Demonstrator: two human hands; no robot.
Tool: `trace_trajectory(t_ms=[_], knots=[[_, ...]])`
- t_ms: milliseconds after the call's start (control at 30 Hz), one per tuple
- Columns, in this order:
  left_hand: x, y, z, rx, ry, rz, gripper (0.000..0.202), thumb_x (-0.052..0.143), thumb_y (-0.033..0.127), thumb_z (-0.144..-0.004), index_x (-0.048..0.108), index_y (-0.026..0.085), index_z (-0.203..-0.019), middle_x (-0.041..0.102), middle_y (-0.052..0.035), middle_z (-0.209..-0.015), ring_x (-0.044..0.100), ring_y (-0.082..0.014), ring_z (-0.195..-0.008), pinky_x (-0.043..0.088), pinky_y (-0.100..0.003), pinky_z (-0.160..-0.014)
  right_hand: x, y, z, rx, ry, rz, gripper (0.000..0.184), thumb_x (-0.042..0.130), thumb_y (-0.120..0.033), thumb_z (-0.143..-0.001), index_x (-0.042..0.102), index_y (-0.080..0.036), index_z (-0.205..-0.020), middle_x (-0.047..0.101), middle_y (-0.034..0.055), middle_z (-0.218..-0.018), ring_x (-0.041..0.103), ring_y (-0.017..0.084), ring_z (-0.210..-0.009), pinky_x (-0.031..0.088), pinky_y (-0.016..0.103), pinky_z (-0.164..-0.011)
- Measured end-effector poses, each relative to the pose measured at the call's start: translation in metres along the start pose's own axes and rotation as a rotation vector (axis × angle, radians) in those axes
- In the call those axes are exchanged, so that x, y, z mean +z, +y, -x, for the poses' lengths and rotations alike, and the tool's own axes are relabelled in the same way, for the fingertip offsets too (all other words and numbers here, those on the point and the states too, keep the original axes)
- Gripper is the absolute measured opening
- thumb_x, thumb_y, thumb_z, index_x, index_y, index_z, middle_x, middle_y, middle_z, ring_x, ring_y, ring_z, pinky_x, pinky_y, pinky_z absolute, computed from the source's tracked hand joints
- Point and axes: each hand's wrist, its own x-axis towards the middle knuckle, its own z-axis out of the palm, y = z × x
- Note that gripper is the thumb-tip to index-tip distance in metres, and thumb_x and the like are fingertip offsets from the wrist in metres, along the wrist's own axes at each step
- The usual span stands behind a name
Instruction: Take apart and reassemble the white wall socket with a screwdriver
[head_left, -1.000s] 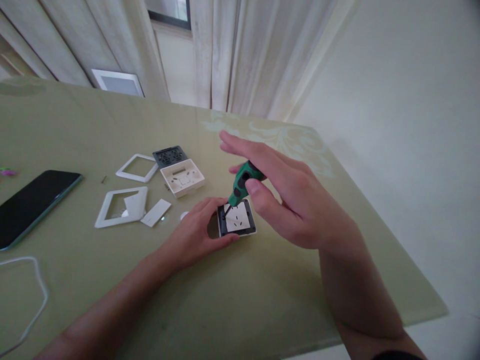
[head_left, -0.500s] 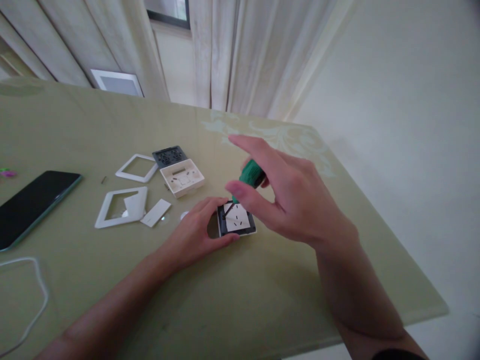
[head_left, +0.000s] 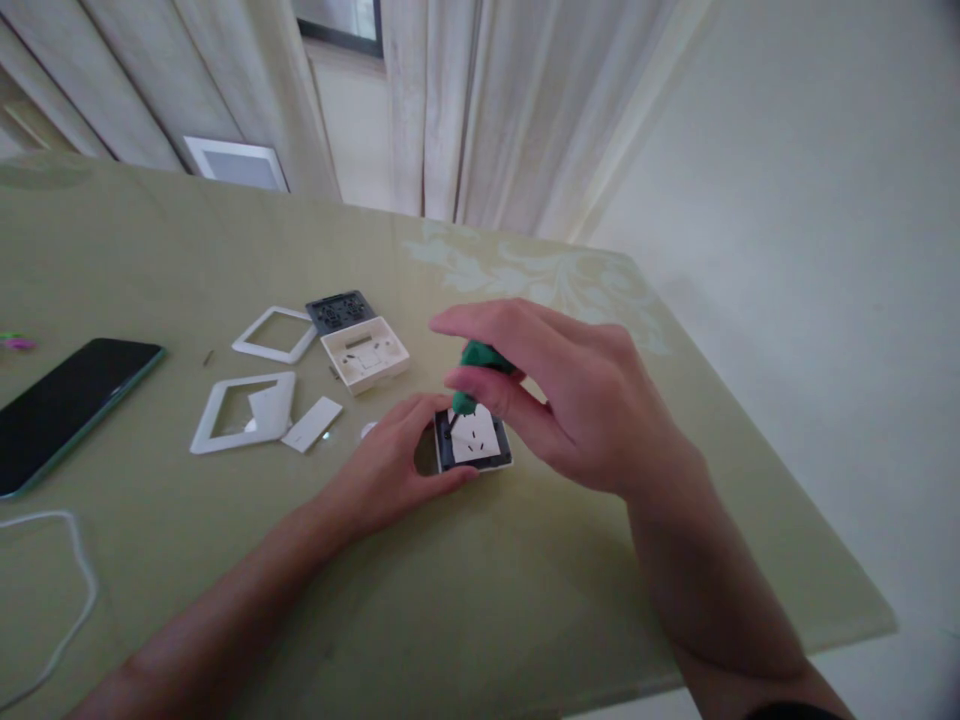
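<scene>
The left hand's (head_left: 394, 450) fingers brace a square white-and-dark-grey plastic socket (head_left: 475, 437) mid-surface (head_left: 487, 600); the right hand's (head_left: 574, 395) pinch a green-handled screwdriver (head_left: 465, 403), tip at the socket's left side. Apparently screw-turning; the next twist calls for a seated tip.

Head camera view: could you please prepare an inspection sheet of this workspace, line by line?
Surface: pale green table, leaf pattern near its far right corner.
Job's things: green-handled screwdriver, tip at the left side of the socket unit; open white box with a dark plate behind it; two white frames.
Clutter: dark phone; small colourful item at the left edge.
Hands: left hand holds the socket unit; right hand grips the screwdriver.
Cables: white cable, lower left.
Surroundings: light curtains, pale wall.
</scene>
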Motion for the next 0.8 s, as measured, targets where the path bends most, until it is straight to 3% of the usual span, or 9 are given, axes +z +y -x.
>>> trace_trajectory(t_ms=[67,133,267,333,467,567,633,733,800], knots=[[0.000,-0.002,0.001,-0.013,-0.004,-0.018,0.059,0.079,0.057,-0.091,0.060,0.027,-0.137,0.069,-0.0071,-0.142,0.067,-0.0360,-0.129,0.059,-0.051,-0.106,0.004,0.000,0.000,0.024,0.067,0.110,0.030,0.057,-0.042,-0.110,0.075,-0.024,-0.126,0.079,0.0048,-0.103,0.072,0.017,-0.091,0.054,0.028,-0.085],[0.000,-0.003,0.001,-0.025,-0.007,-0.010,0.059,0.078,0.058,-0.091,0.060,0.028,-0.138,0.070,-0.0057,-0.141,0.068,-0.0363,-0.130,0.059,-0.050,-0.107,0.003,0.000,0.001,0.013,0.060,0.121,0.032,0.060,-0.045,-0.109,0.075,-0.023,-0.128,0.079,0.0048,-0.101,0.072,0.018,-0.091,0.055,0.029,-0.086],[-0.002,-0.001,0.000,-0.010,-0.018,0.036,0.062,0.081,0.056,-0.091,0.058,0.030,-0.142,0.069,-0.0067,-0.143,0.065,-0.0340,-0.133,0.056,-0.051,-0.112,-0.014,0.002,0.002,-0.020,-0.122,-0.127,0.053,0.047,-0.032,-0.112,0.047,-0.024,-0.165,0.067,0.0104,-0.151,0.072,0.021,-0.119,0.057,0.036,-0.103],[-0.003,0.001,-0.001,-0.009,-0.023,0.027,0.062,0.082,0.055,-0.090,0.057,0.029,-0.140,0.068,-0.0081,-0.142,0.065,-0.0331,-0.133,0.056,-0.052,-0.112,-0.021,0.006,0.001,-0.012,-0.187,-0.224,0.056,0.045,-0.026,-0.113,0.040,-0.028,-0.169,0.063,0.0090,-0.157,0.070,0.021,-0.126,0.056,0.038,-0.108],[-0.001,-0.002,0.000,-0.007,-0.005,-0.011,0.065,0.085,0.057,-0.087,0.059,0.028,-0.139,0.070,-0.0076,-0.139,0.066,-0.0339,-0.131,0.058,-0.051,-0.109,-0.016,0.013,-0.001,-0.022,-0.083,-0.186,0.033,0.062,-0.034,-0.108,0.071,-0.027,-0.139,0.080,0.0061,-0.121,0.075,0.022,-0.108,0.058,0.034,-0.095],[0.000,-0.005,0.000,-0.001,0.025,-0.006,0.068,0.087,0.057,-0.083,0.059,0.033,-0.141,0.069,-0.0049,-0.143,0.066,-0.0358,-0.135,0.058,-0.052,-0.112,-0.006,0.012,-0.002,0.029,0.067,-0.044,0.028,0.070,-0.045,-0.104,0.078,-0.022,-0.118,0.080,0.0056,-0.101,0.074,0.020,-0.093,0.057,0.030,-0.085],[0.000,-0.006,0.000,0.000,0.024,0.003,0.068,0.087,0.056,-0.084,0.058,0.034,-0.142,0.069,-0.0047,-0.145,0.065,-0.0363,-0.136,0.057,-0.053,-0.113,-0.004,0.008,-0.001,0.060,0.090,0.004,0.035,0.069,-0.047,-0.104,0.076,-0.022,-0.128,0.080,0.0073,-0.107,0.074,0.022,-0.100,0.057,0.031,-0.086],[-0.001,-0.004,-0.001,0.008,0.006,0.004,0.067,0.086,0.055,-0.086,0.058,0.030,-0.141,0.069,-0.0081,-0.142,0.066,-0.0357,-0.133,0.058,-0.054,-0.110,-0.011,0.005,0.000,0.046,0.007,-0.037,0.045,0.057,-0.036,-0.110,0.062,-0.024,-0.153,0.077,0.0093,-0.128,0.072,0.024,-0.117,0.058,0.035,-0.097],[-0.001,-0.004,-0.001,0.013,0.000,-0.010,0.065,0.085,0.054,-0.087,0.058,0.027,-0.140,0.071,-0.0092,-0.136,0.068,-0.0348,-0.127,0.060,-0.053,-0.105,-0.015,0.006,0.000,0.014,-0.043,-0.099,0.045,0.052,-0.030,-0.111,0.059,-0.027,-0.156,0.076,0.0075,-0.128,0.072,0.022,-0.117,0.057,0.036,-0.101]])
